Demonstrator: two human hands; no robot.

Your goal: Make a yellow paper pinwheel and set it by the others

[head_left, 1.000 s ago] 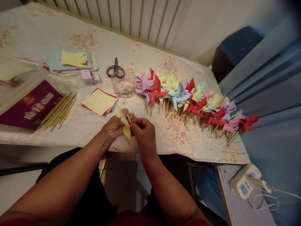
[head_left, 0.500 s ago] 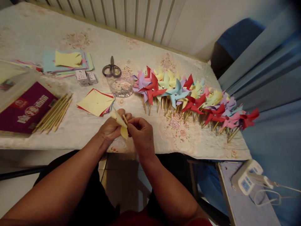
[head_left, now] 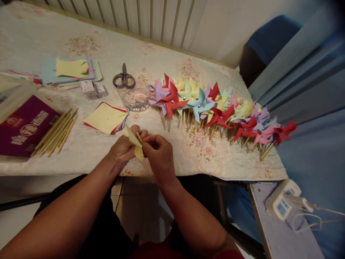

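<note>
Left hand: grips yellow pinwheel, between both hands.
Right hand: pinches stick beside yellow pinwheel.
Tablecloth: flowered, beyond both hands.
Wall: pale, ahead of hands.
Curtain: blue, right of right hand.

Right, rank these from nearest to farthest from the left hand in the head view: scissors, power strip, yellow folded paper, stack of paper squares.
From the left hand:
1. Yellow folded paper, touching it.
2. Stack of paper squares, ahead and left.
3. Scissors, farther ahead.
4. Power strip, far right.
</note>
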